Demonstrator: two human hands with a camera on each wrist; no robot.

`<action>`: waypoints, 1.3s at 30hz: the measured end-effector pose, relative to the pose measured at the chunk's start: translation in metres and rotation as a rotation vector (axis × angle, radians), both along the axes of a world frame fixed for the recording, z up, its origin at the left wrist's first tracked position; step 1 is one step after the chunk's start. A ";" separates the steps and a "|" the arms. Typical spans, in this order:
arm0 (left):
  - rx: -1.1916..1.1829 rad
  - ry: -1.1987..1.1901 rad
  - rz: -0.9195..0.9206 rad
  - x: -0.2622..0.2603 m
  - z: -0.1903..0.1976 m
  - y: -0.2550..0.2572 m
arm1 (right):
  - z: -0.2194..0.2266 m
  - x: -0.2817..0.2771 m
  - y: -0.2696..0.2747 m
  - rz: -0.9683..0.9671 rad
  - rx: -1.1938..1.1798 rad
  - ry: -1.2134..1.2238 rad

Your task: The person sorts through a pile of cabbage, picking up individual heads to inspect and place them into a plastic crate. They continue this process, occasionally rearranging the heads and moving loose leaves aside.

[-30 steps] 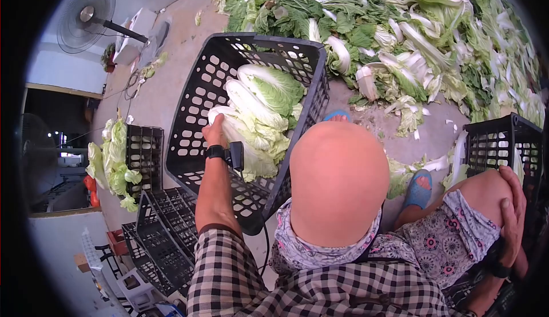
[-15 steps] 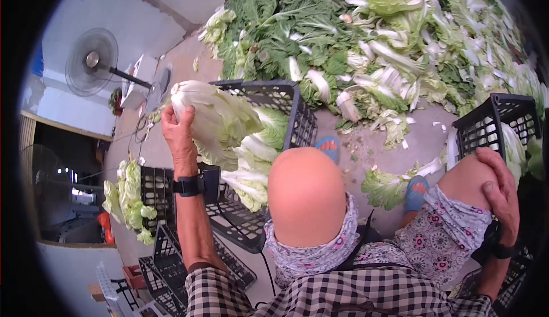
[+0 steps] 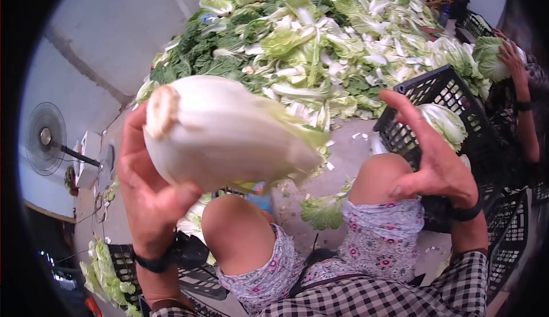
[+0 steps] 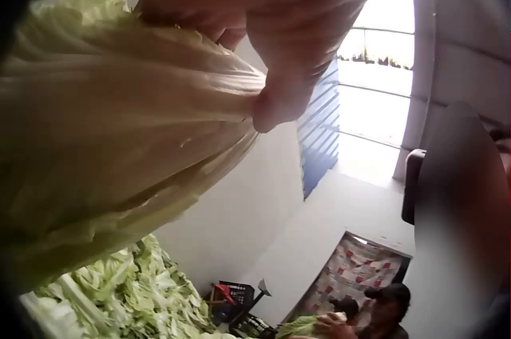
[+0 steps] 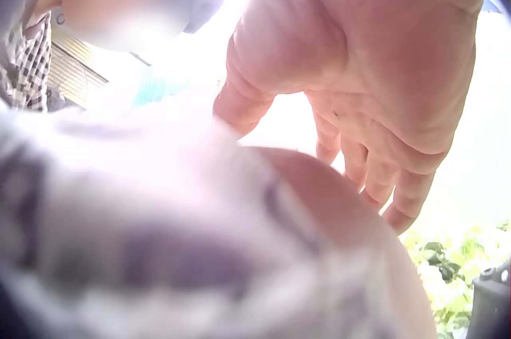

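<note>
A large pale cabbage (image 3: 229, 131) is held up in front of my body, its cut stem end toward the left. My left hand (image 3: 151, 185) grips it near that stem end, thumb below; the left wrist view shows the thumb of the left hand (image 4: 279, 43) against the cabbage (image 4: 120, 115). Above the right knee, my right hand (image 3: 437, 159) is raised with fingers spread, apart from the cabbage. Nothing is in the palm of the right hand (image 5: 359, 59) in the right wrist view.
Behind lies a big heap of cabbage leaves (image 3: 320, 42). A black crate (image 3: 452, 88) holding a cabbage (image 3: 443, 123) stands at the right, beside another person's hand (image 3: 514, 65) on a cabbage. A fan (image 3: 46, 137) stands at the far left.
My left hand has lifted the cabbage out of the left crate and brought it before my body. My right hand has left the knee and risen. The head view has turned right.
</note>
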State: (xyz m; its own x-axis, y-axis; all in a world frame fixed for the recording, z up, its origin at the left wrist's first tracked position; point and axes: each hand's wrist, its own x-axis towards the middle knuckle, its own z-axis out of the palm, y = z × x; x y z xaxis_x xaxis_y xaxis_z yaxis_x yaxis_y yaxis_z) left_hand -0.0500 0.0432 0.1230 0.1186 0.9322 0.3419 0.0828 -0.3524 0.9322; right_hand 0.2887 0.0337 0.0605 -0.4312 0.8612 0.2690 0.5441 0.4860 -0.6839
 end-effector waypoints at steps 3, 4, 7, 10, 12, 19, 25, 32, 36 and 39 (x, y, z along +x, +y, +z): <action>0.056 0.071 -0.181 0.025 -0.006 -0.006 | 0.004 -0.035 0.005 0.193 0.150 0.092; 0.071 0.044 -0.182 0.039 -0.011 -0.009 | -0.001 -0.047 0.004 0.235 0.139 0.172; 0.079 0.018 -0.167 0.058 -0.021 -0.013 | -0.011 -0.049 -0.001 0.263 -0.048 0.487; 0.167 0.314 -0.060 0.033 -0.025 -0.004 | -0.006 -0.034 -0.004 0.148 0.115 0.505; 0.127 0.318 -0.137 0.031 -0.029 0.003 | 0.002 -0.020 -0.011 0.048 0.049 0.567; -0.096 0.314 -0.281 -0.004 -0.037 -0.010 | 0.005 0.100 -0.043 -0.380 0.105 0.974; -0.151 0.290 -0.284 -0.019 -0.054 -0.003 | -0.019 0.179 -0.092 -0.729 0.057 0.919; -0.219 0.339 -0.293 -0.021 -0.057 0.004 | -0.063 0.214 -0.133 -0.971 -0.234 0.874; -0.239 0.308 -0.273 -0.019 -0.060 0.006 | -0.107 0.224 -0.134 -1.116 -0.347 0.593; -0.244 0.324 -0.282 -0.023 -0.062 0.006 | -0.126 0.226 -0.134 -1.288 -0.363 -0.040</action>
